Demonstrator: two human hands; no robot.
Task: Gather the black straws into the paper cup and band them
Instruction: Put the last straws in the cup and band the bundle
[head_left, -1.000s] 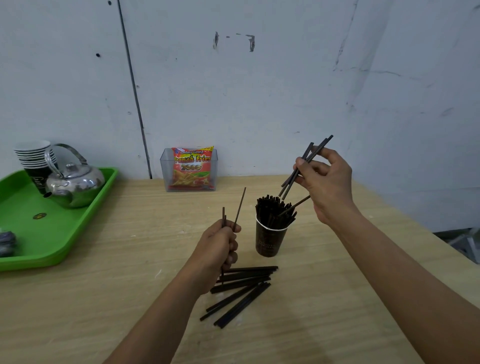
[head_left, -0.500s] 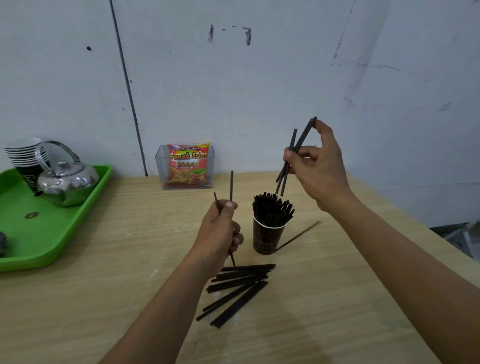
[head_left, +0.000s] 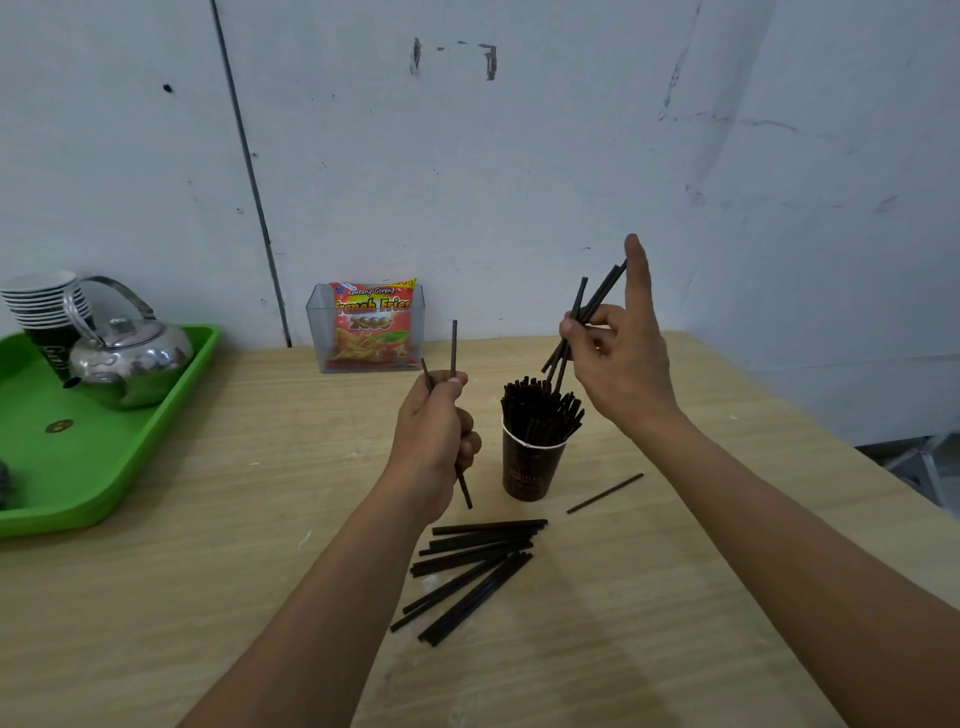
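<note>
Paper cup (head_left: 531, 467): dark, upright near the middle of the worktop (head_left: 649, 623), packed with black straws whose tops fan out above the rim. Most of the stock appears to be already gathered here.

Right hand (head_left: 618, 358): raised above and just right of the cup, thumb and fingers pinched on a few straws (head_left: 592, 306) held at a slant, lower ends pointing down toward the cup mouth; the forefinger stands straight up.

Left hand (head_left: 434, 431): left of the cup, fist closed round two straws (head_left: 454, 345), one upright, one tilted, with an end sticking out below the fist.

Loose pile (head_left: 475, 564): a dozen or so straws lying flat on the worktop, near side of the cup, roughly side by side and fanning toward the near left. Not yet collected.

Single straw (head_left: 604, 493): lying alone on the worktop, just right of the cup, apart from it.

Band: none visible anywhere in view; none round the straws in the cup.

Other items: green tray (head_left: 104, 467) at far left bearing a steel kettle (head_left: 127, 358) and a stack of cups (head_left: 44, 312); clear box (head_left: 366, 332) holding a snack packet against the wall.

Status, as judged: gathering well advanced but unfinished. Outstanding: both handfuls, the loose pile, the single straw, then the banding, not begun.
</note>
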